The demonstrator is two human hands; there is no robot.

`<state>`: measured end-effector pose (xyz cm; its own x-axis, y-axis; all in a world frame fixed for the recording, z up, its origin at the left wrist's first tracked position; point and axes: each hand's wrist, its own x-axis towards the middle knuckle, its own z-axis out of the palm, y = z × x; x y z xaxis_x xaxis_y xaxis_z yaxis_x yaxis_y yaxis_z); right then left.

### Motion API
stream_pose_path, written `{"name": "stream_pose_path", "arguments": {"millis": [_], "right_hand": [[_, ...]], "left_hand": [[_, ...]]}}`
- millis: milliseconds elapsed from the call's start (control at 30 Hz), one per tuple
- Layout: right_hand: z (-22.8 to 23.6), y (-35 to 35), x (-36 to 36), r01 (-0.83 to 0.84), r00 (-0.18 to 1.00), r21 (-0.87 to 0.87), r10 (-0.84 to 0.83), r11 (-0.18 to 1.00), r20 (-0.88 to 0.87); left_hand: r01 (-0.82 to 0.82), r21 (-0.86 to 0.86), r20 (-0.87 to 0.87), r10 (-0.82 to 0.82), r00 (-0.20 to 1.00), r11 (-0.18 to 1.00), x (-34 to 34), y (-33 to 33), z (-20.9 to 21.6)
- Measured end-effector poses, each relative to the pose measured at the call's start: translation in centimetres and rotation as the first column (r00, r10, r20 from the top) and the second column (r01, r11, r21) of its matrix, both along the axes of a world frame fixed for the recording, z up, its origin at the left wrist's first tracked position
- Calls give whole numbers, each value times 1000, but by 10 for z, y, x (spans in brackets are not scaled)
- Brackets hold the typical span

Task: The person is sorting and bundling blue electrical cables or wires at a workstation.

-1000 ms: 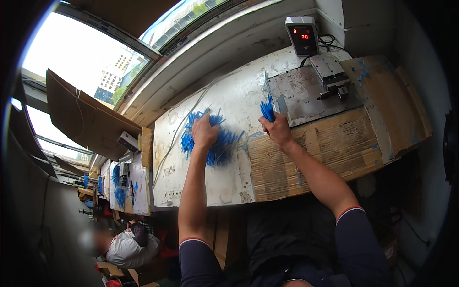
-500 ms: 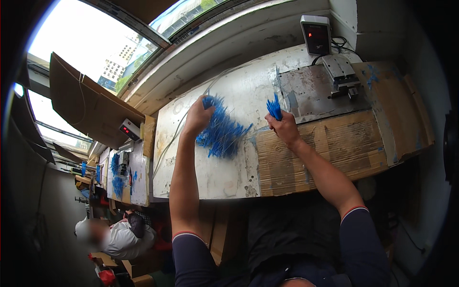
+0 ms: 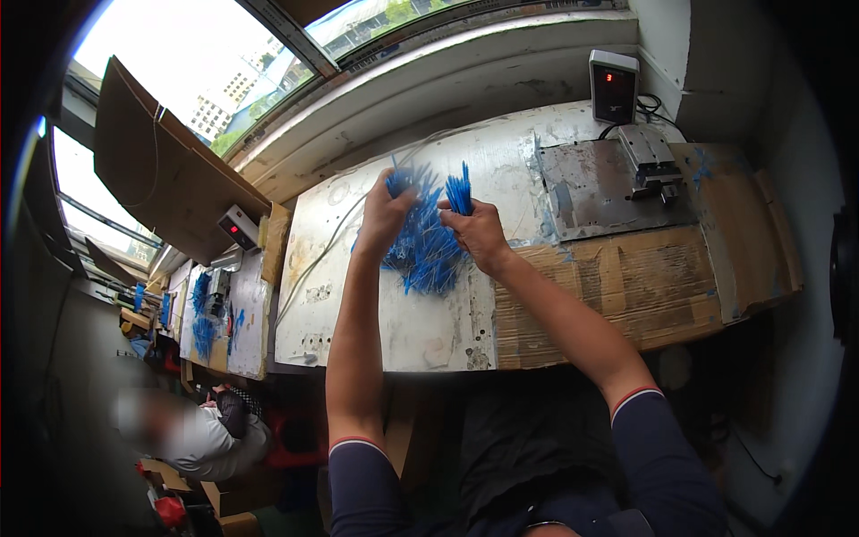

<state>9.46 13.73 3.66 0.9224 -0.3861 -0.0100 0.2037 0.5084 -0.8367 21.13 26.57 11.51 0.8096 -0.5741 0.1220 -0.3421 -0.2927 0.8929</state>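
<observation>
A heap of thin blue wires (image 3: pixel 425 264) lies loose on the white worktop, with pale ends showing among the strands. My right hand (image 3: pixel 480 234) is closed round an upright bundle of blue wires (image 3: pixel 459 193) at the heap's right side. At the upper left of the heap, my left hand (image 3: pixel 385 217) pinches a looser bunch of wires (image 3: pixel 410 177), whose tips are smeared by motion. A small gap separates the two hands, and the left fingertips are partly hidden by the strands.
On the right, a metal press-like device (image 3: pixel 648 159) sits on a steel plate (image 3: pixel 582 192), near a white box with a red display (image 3: pixel 615 88). Flattened cardboard (image 3: pixel 608 277) covers the front right. A seated co-worker (image 3: pixel 210 438) is at the lower left, beside another bench (image 3: pixel 248 331).
My right hand has moved left with its bundle, close to my left hand. The left hand stays at the heap with wires in its fingers. The whole view has shifted slightly.
</observation>
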Motion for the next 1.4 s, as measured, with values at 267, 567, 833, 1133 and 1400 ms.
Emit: {"name": "stream_pose_path", "arguments": {"millis": [267, 567, 833, 1133, 1400], "right_hand": [[2, 19, 33, 23, 994, -17, -25, 1000, -108], [-13, 33, 47, 12, 999, 186, -5, 983, -37], [-15, 37, 55, -56, 996, 195, 67, 979, -53], [-14, 16, 38, -168, 985, 61, 170, 984, -18], [-13, 38, 47, -76, 996, 3, 76, 997, 50]], "left_hand": [[60, -142, -141, -80, 987, 988, -2, 11, -21], [99, -265, -57, -119, 991, 959, -11, 26, -53], [120, -338, -46, -144, 989, 934, -12, 40, -61], [-10, -66, 114, 17, 993, 998, -16, 30, -49], [-65, -223, -209, 17, 978, 973, 0, 58, -64]]}}
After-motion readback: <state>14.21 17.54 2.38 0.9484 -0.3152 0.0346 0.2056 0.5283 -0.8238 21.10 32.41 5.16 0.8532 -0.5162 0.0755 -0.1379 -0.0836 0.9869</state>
